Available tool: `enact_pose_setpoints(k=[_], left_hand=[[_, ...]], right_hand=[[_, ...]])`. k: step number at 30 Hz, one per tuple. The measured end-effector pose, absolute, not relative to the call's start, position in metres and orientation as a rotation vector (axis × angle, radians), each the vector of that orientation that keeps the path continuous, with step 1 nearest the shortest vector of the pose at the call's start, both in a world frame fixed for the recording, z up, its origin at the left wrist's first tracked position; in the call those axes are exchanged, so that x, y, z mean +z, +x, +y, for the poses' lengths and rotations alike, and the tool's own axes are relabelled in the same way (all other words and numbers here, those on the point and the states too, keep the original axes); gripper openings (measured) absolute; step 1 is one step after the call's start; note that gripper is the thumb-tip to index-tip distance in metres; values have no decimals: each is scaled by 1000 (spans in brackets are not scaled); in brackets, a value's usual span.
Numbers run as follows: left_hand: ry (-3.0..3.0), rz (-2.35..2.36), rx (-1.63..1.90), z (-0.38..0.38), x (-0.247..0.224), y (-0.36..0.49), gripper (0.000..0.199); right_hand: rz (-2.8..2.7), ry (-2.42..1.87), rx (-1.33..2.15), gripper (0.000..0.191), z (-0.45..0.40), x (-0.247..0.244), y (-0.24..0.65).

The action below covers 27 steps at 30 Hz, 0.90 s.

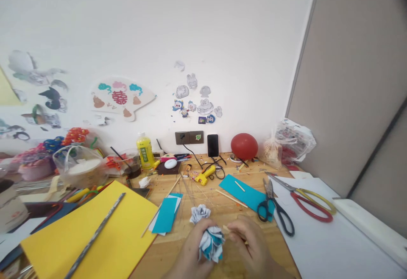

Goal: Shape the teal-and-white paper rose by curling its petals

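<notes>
My left hand [193, 247] is closed around a white and blue paper flower [211, 245] with layered petals, low in the middle of the view. In my right hand [249, 243], thumb and fingers pinch a short, pale wooden stick [226, 228], its tip close to the flower's right side. Whether the tip touches the petals I cannot tell. Just beyond my left hand stands a second paper flower [200, 213], white and grey. Blue paper strips [165, 215] lie to the left of it, over a white strip.
Black scissors [270, 205] rest on a blue sheet [243, 192] at right, beside red and yellow scissors [313, 205] on white paper [337, 241]. A yellow glue gun [205, 176] with its cord lies behind. Yellow card [127, 224] covers the left, with a grey-patterned rod [95, 236] on it.
</notes>
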<state>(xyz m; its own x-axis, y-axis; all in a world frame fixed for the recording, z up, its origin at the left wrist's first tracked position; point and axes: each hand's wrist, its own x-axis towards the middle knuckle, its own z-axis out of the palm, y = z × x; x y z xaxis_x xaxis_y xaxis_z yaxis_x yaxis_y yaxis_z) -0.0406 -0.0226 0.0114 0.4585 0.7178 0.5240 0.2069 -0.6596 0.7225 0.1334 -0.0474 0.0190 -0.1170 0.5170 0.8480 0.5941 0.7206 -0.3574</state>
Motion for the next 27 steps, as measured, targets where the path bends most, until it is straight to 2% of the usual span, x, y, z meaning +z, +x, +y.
enact_pose_setpoints(k=[5, 14, 23, 27], left_hand=[[1959, 722, 1124, -23, 13, -38, 54], [1913, 643, 1114, -25, 20, -33, 44], [1994, 696, 1060, -26, 20, -35, 44], [1998, 724, 1033, -26, 18, -34, 48]], right_hand=[[-1751, -944, 13, 17, -44, 22, 131], [-1904, -1002, 2, 28, -47, 25, 130], [-1934, -981, -89, 29, -47, 27, 129], [-1910, -980, -106, 23, -48, 27, 130]])
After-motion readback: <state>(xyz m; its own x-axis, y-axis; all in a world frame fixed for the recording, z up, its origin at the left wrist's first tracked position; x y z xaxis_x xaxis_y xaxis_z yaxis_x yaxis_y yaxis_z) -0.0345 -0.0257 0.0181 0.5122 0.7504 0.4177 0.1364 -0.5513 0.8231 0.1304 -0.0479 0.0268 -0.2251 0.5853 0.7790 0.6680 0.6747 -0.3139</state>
